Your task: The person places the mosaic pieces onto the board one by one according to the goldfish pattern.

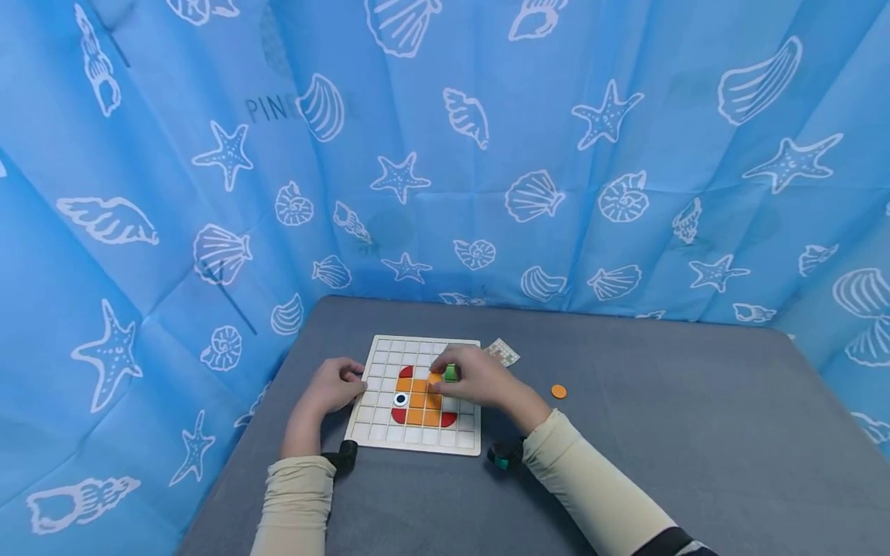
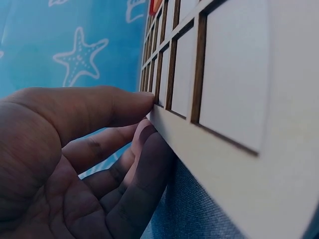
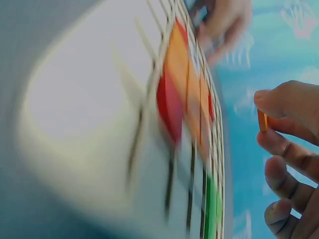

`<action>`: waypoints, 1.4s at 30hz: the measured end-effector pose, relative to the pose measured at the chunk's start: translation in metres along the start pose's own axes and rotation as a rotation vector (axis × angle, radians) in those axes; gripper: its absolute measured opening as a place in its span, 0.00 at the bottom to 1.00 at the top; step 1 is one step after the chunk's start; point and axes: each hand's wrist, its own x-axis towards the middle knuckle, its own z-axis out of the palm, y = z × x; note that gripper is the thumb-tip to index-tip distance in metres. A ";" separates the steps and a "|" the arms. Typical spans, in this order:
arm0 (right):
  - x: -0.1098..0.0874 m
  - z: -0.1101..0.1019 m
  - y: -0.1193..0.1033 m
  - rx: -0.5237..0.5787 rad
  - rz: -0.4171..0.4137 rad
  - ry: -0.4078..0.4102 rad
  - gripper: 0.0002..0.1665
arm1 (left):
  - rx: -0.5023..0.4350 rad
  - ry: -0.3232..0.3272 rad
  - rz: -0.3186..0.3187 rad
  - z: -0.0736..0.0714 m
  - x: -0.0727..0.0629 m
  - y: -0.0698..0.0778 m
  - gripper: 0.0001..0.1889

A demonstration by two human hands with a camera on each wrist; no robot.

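A white square grid board (image 1: 378, 432) lies on the grey table. Set in its cells are orange tiles (image 1: 415, 415), red rounded tiles (image 1: 448, 419), a green tile (image 1: 450, 374) and a black-and-white eye tile (image 1: 400, 399). At the board's left edge, my left hand (image 1: 330, 388) pinches the rim, thumb on top and fingertips against the side and underside. Over the board's upper right part, my right hand (image 1: 480, 377) pinches a small orange tile (image 3: 262, 120) between thumb and fingers. That tile shows edge-on above the grid in the right wrist view.
Behind the board's far right corner lies a small patterned card (image 1: 502, 352). A loose orange piece (image 1: 559, 391) rests on the grey table (image 1: 695, 432) to the right of the right forearm. A blue curtain (image 1: 445, 170) with shell prints hangs along the table's far edge.
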 end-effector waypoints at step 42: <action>0.043 0.071 -0.052 -0.076 -0.009 -0.168 0.09 | 0.023 -0.032 0.006 -0.005 0.002 -0.002 0.19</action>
